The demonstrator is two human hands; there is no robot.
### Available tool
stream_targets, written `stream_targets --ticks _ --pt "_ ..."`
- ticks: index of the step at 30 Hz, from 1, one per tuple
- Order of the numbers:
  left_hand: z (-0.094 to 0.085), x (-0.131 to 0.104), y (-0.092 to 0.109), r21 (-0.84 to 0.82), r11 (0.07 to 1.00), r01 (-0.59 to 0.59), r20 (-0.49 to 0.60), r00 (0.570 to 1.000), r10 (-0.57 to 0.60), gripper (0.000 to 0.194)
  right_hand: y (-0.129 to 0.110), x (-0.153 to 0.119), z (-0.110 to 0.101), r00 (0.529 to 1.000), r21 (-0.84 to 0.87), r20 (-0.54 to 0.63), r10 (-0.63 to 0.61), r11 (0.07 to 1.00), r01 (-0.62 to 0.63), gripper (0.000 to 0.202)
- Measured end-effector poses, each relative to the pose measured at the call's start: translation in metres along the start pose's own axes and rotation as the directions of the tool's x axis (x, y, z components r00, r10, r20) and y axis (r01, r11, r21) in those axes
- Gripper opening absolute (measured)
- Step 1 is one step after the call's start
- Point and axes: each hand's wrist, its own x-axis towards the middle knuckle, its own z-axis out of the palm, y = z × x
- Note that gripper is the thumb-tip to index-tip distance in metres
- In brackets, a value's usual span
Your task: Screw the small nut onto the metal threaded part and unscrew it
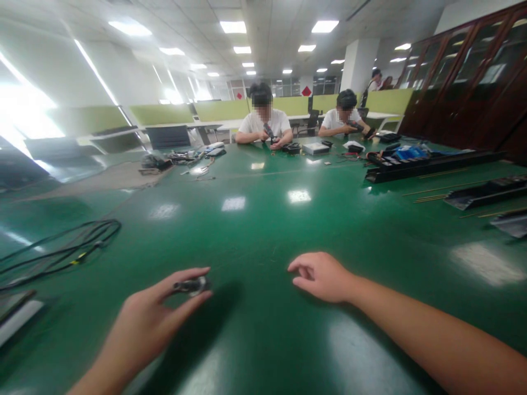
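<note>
Green is stretching out before you across the desk [255, 230], and above it your left hand [150, 315] is gripping a small dark-and-metal part [191, 285] between thumb and fingers. Your right hand [323, 277] is hovering well apart from it, fingers loosely curled with a gap at the thumb, holding nothing visible. Picking up the part seems done; your hands are not yet meeting on it, so any two-handed handling is apparently still waiting. Its finer detail is blurring beyond telling. Black cables [61, 249] are lying looped on your left; opposite, a co-worker [247, 123] is handling a power tool [268, 130].
</note>
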Motion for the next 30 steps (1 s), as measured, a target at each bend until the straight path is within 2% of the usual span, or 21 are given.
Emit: stream_targets --ticks 2,3,6,9,14,25,30 --pt "0.031 0.021 0.024 -0.174 0.980 -0.093 0.120 0.986 0.115 0.039 0.000 -0.001 0.000 1.000 0.005 0.001 -0.006 1.000 0.006 0.022" --pt "0.047 0.031 0.037 -0.244 0.963 -0.117 0.143 0.977 0.155 0.036 0.000 -0.001 -0.001 1.000 0.005 -0.002 -0.010 1.000 0.010 0.022" --pt "0.089 0.046 0.065 -0.359 0.916 -0.180 0.096 0.969 0.228 0.029 0.000 -0.002 -0.001 1.000 -0.005 -0.006 -0.018 1.000 0.018 0.021" --pt "0.110 0.042 0.072 -0.400 0.892 -0.211 0.051 0.966 0.252 0.025 0.001 -0.001 0.000 1.000 -0.016 0.008 -0.025 1.000 0.025 0.020" --pt "0.113 0.031 0.063 -0.420 0.894 -0.158 0.097 0.971 0.217 0.028 0.000 0.000 0.001 1.000 -0.050 0.009 -0.028 0.998 0.028 0.018" --pt "0.106 0.033 0.065 -0.487 0.873 -0.018 0.191 0.973 0.126 0.027 -0.001 -0.001 0.000 0.999 -0.051 0.018 -0.029 0.998 0.030 0.019" --pt "0.104 0.033 0.066 -0.481 0.877 -0.014 0.207 0.970 0.129 0.026 -0.001 -0.001 -0.001 1.000 -0.052 0.020 -0.018 0.998 0.019 0.019"
